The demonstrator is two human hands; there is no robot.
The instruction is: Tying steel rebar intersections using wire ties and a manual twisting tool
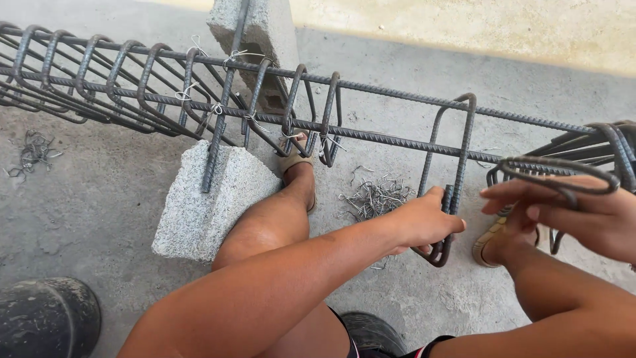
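left hand (424, 225) grips the stiff, heavy steel stirrup (450, 179) low on its side; right hand (570, 212), fingers half spread, hooks another stirrup (563, 174).

A building site or rebar-fabrication yard is shown. A long cage of steel reinforcing bars (371, 136) with bent stirrups (450, 179) is propped on rough concrete blocks (199, 212) over a bare concrete floor (99, 199). Loose heaps of tie wire (374, 197) are scattered on the floor.
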